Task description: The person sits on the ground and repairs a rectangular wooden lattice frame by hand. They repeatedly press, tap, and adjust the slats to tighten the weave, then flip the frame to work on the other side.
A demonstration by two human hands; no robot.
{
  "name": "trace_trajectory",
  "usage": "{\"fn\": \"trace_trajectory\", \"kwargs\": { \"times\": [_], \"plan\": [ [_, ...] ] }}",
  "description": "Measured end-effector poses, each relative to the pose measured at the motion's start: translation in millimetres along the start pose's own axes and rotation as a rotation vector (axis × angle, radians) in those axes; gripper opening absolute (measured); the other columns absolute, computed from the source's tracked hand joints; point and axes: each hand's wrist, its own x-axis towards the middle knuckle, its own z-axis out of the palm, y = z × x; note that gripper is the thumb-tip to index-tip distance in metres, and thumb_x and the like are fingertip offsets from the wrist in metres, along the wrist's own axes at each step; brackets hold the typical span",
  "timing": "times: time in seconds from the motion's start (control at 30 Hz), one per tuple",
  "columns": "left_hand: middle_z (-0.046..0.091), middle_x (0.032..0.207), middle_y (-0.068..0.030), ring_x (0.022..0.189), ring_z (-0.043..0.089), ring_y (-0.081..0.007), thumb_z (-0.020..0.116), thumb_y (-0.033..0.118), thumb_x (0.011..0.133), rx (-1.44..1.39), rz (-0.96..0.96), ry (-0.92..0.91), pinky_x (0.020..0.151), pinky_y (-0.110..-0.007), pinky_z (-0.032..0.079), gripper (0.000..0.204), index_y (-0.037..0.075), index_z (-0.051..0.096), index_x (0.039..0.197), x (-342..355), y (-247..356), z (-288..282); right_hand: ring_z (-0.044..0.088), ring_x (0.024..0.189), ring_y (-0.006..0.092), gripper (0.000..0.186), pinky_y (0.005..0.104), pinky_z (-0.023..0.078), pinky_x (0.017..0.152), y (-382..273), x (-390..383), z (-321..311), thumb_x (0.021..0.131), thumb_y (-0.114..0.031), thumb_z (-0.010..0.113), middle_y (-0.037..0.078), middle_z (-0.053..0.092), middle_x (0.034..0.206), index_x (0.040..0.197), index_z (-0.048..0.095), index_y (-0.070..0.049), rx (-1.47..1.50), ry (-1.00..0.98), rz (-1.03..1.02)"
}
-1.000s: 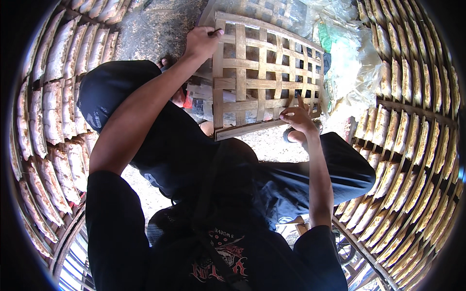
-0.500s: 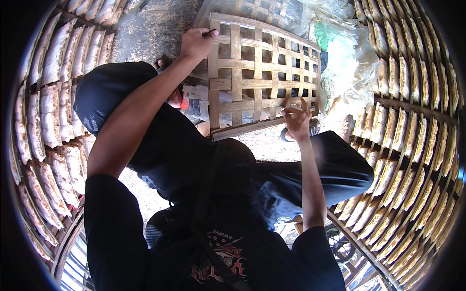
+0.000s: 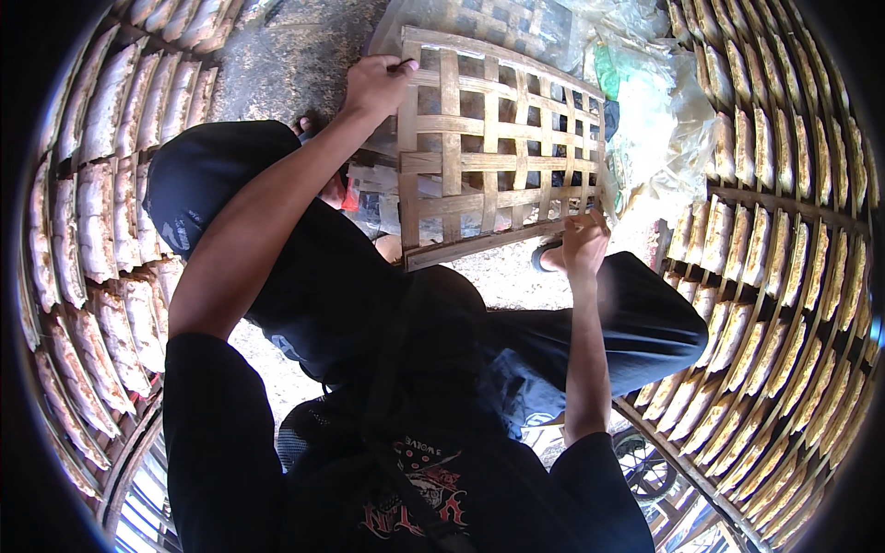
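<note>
A woven bamboo lattice panel (image 3: 490, 162) with square gaps and a flat frame is held up before me, above my knees. My left hand (image 3: 376, 85) is closed on its left side, near the far corner, with the thumb over the edge. At the near right corner my right hand (image 3: 584, 241) has its fingers closed on the frame's edge. The fingertips there are partly hidden.
Crumpled clear plastic sheeting (image 3: 650, 138) with a green patch lies beyond the panel's right side. Racks of pale, brown-edged slabs (image 3: 101, 217) rise on my left, with more such racks (image 3: 747, 240) on my right. A wheel (image 3: 643, 467) shows behind me at lower right.
My right hand has shifted slightly right along the near edge. Its fingers, spread before, are now closed at the corner. My left hand keeps its hold, and the panel has barely moved.
</note>
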Motion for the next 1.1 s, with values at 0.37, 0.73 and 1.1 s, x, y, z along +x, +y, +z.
{"fn": "trace_trajectory", "kwargs": {
  "times": [0.37, 0.73, 1.1],
  "plan": [
    [0.065, 0.063, -0.0079, 0.045, 0.058, -0.0125, 0.068, 0.033, 0.086, -0.089, 0.024, 0.000, 0.044, -0.027, 0.048, 0.034, 0.001, 0.070, 0.096, -0.7, 2.4, 5.0, 0.062, 0.097, 0.0404, 0.033, 0.0435, 0.049, 0.084, -50.6, 25.5, 3.1, 0.084, -0.030, 0.068, 0.028, 0.063, 0.104, 0.088, 0.071, 0.003, 0.254, -0.103, 0.095],
    [0.068, 0.072, -0.0161, 0.050, 0.062, -0.0187, 0.066, 0.032, 0.085, 0.053, 0.128, 0.030, 0.056, -0.032, 0.051, 0.033, 0.002, 0.069, 0.099, 0.2, -0.1, 3.2, 0.067, 0.076, 0.0347, 0.015, 0.0402, 0.051, 0.072, -46.8, 138.4, 56.4, 0.080, -0.022, 0.066, 0.019, 0.067, 0.080, 0.088, 0.074, -0.011, 0.326, -0.050, 0.195],
    [0.062, 0.061, -0.0153, 0.050, 0.059, -0.0173, 0.066, 0.022, 0.087, -0.175, 0.206, -0.078, 0.052, -0.032, 0.046, 0.024, -0.001, 0.068, 0.088, -25.6, 31.9, 3.4, 0.059, 0.063, 0.0117, 0.030, 0.0222, 0.053, 0.054, 15.3, 246.6, 94.7, 0.099, -0.022, 0.046, 0.006, 0.063, 0.088, 0.124, 0.041, -0.006, 1.943, -0.717, 1.319]
  ]
}}
